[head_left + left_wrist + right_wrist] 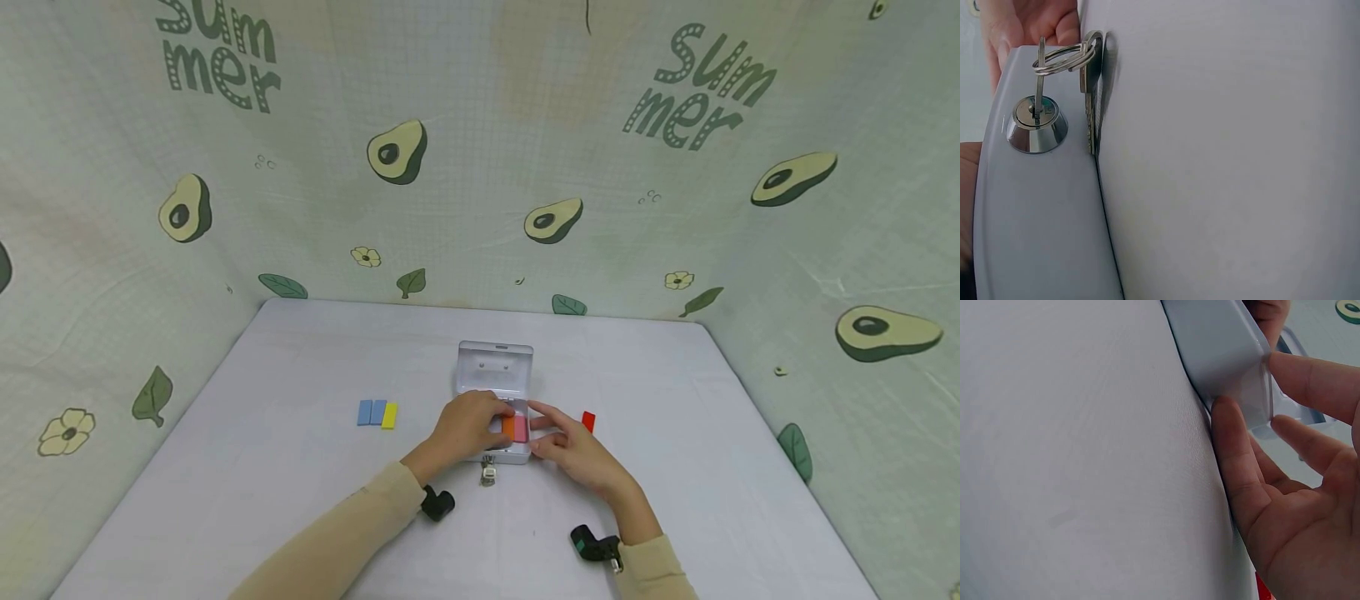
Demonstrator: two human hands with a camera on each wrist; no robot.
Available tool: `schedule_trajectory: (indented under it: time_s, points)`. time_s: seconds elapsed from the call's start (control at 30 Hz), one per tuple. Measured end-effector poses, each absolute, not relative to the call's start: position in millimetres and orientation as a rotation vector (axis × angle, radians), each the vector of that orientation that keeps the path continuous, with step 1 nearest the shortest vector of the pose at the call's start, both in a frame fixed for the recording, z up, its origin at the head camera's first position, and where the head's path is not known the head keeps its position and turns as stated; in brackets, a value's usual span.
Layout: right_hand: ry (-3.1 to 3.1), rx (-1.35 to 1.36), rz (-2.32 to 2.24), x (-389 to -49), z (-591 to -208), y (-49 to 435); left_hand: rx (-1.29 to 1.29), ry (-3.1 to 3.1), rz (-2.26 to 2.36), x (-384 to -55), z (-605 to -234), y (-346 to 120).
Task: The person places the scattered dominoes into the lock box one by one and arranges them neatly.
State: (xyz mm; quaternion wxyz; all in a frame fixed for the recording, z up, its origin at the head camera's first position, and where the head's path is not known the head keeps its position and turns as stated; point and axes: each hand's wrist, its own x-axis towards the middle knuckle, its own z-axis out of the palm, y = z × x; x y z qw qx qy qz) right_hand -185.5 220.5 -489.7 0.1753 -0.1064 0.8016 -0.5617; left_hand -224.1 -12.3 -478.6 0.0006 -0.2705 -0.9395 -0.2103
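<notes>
A small pale metal cash box (512, 457) stands on the table with its lid (495, 367) raised at the back. Inside it lie an orange block (508, 427) and a pink block (521, 429), side by side. My left hand (467, 419) reaches in over the left half, thumb and index finger at opposite ends of the orange block, pinching it; the hand hides that side of the interior. My right hand (576, 454) rests with loosely spread fingertips against the box's right wall (1241, 394). A key (1040, 81) sits in the front lock (1036, 128), with another key (1091, 94) on its ring.
To the left on the white tabletop (285, 500) lie two blue blocks (365, 412) and a yellow block (389, 416). A red block (588, 422) lies just beyond my right hand. A printed cloth (480, 167) hangs behind and around the table.
</notes>
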Motion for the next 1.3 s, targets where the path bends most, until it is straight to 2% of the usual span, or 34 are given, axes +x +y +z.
schedule_trajectory:
  time_s: [1.3]
  points:
    - [2.284,-0.306,-1.578,-185,-490,220,-0.938,-2.91,-0.761,-223,-469,-26]
